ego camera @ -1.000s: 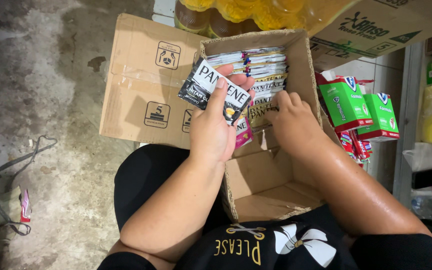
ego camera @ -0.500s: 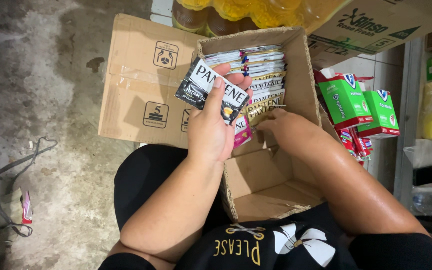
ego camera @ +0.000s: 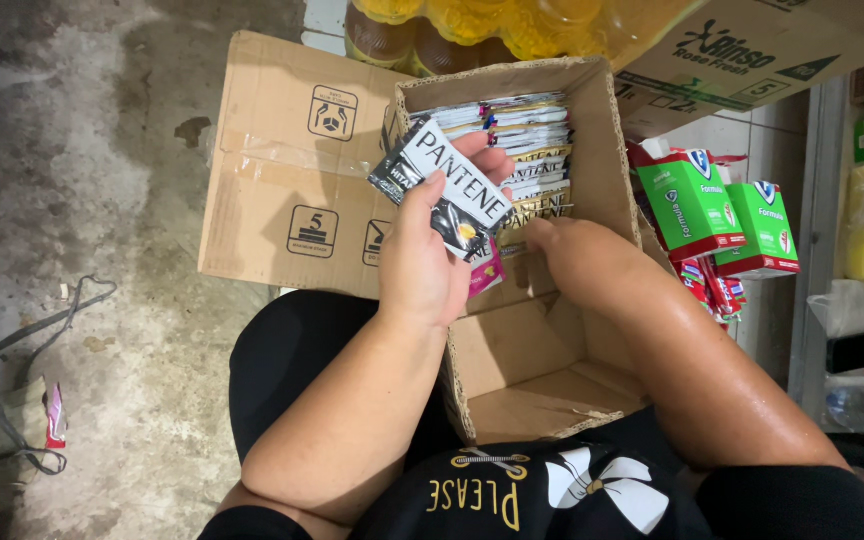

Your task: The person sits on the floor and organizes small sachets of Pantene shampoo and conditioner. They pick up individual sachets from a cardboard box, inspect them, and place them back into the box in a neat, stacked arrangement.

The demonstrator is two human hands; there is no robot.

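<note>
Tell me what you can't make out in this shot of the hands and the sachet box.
Head view:
- Right hand: its fingers dip among the sachets in the cardboard box, so what they grip is hidden.
- Pink sachet: mostly covered by the left hand and its black-and-white sachet.
- Yellow bottles: cut off by the top edge.
- Sachets deeper in the row: only edges show.

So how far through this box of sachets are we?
The near half of the cardboard box lies bare. The left hand holds a bunch of black-and-white sachets above the box; the right hand is down at the packed sachet row, which fills the far end.
</note>
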